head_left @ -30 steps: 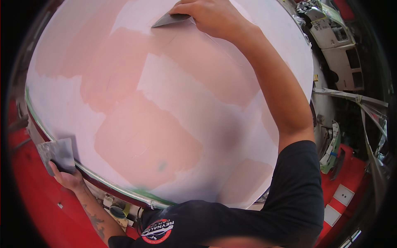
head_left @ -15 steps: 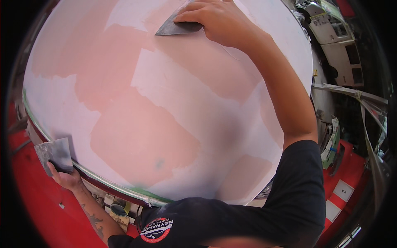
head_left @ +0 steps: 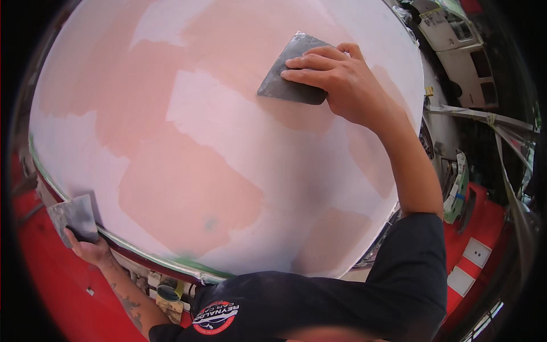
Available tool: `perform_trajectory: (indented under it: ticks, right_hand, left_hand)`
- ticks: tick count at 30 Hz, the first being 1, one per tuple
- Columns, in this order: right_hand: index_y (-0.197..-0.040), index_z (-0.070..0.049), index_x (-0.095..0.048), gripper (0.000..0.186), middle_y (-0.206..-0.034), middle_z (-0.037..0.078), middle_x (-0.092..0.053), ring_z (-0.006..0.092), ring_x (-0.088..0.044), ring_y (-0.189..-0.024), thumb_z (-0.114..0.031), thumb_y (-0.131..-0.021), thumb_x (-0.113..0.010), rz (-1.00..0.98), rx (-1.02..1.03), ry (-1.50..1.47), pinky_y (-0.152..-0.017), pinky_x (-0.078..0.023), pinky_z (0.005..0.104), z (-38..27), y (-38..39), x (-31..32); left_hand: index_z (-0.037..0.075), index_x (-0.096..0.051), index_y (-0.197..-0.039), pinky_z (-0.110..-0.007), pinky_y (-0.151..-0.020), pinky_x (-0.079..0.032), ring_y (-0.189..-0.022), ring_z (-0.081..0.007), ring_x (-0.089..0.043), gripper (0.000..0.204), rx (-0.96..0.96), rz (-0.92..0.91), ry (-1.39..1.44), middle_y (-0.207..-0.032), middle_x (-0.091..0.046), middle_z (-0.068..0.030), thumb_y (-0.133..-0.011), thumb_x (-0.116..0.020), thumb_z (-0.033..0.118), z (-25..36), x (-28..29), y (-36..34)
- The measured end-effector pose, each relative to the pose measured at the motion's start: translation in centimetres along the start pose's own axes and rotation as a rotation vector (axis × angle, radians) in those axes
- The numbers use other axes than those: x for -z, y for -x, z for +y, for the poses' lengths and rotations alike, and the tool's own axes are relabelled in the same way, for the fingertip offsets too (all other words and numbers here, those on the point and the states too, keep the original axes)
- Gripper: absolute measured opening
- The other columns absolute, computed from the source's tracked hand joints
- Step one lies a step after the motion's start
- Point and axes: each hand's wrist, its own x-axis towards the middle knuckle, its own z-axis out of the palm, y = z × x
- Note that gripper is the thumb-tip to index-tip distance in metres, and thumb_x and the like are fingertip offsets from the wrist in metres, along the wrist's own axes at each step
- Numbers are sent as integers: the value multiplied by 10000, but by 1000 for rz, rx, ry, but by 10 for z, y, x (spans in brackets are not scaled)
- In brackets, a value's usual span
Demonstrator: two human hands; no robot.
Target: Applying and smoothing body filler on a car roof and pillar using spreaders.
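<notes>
Your dark spreader (head_left: pixel 290 91) looks smooth and matt, its edge smudged; your grey plate (head_left: pixel 80 219) is dull and smeared, your black shirt (head_left: pixel 296 293) matt cloth, the broad panel (head_left: pixel 211 119) smooth and chalky

Broad white panel (head_left: pixel 202 102), pink patches (head_left: pixel 188 194) across it, dark grey spreader (head_left: pixel 285 88) on top
</notes>
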Motion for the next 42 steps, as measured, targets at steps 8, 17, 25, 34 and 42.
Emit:
perform_trajectory:
  ticks: [8, 17, 25, 34, 42]
  right_hand:
    - [-1282, -246, -715, 717, -1366, -63, -676, 210, -579, -1280, 169, -701, -650, -91, -88, -76, -1014, -374, 390, -7, 59, 10]
    - [-1272, -211, -717, 684, -1320, -27, -690, 221, -595, -1248, 134, -686, -648, -169, -167, -115, -1007, -375, 398, -11, 112, 27]
    - [-1243, -85, -690, 597, -1322, 121, -655, 350, -586, -1276, 154, -699, -635, 171, -257, -458, -1073, -464, 434, -53, 92, 83]
    - [-1342, -312, -667, 493, -1439, 190, -495, 448, -544, -1295, -125, -885, -658, 340, 120, -506, -1065, -481, 566, -132, 40, 58]
    - [-1273, -232, -675, 432, -1282, 2, -661, 218, -599, -1208, -31, -897, -603, 309, -21, 29, -969, -417, 429, -43, -70, 8]
  left_hand:
    - [-1, -539, -1403, -410, -1059, -471, -1235, -258, -593, 541, 21, 25, 22, -1361, -606, -97, -999, -663, 336, 1, -3, 0]
    - [-4, -531, -1408, -403, -1045, -486, -1238, -262, -592, 521, -124, -34, -259, -1365, -606, -101, -1016, -641, 321, -2, 0, 1]
    - [-2, -562, -1377, -447, -1030, -531, -1138, -283, -675, 463, 374, -472, 390, -1262, -682, -114, -1054, -557, 330, 17, -116, 105]
    - [4, -546, -1368, -383, -985, -536, -1093, -240, -680, 412, 510, -716, 353, -1248, -673, -128, -1050, -546, 267, 19, -226, 220]
    - [-15, -516, -1394, -412, -991, -550, -1148, -260, -670, 441, 242, -564, 346, -1278, -660, -137, -1065, -531, 279, 19, -180, 156]
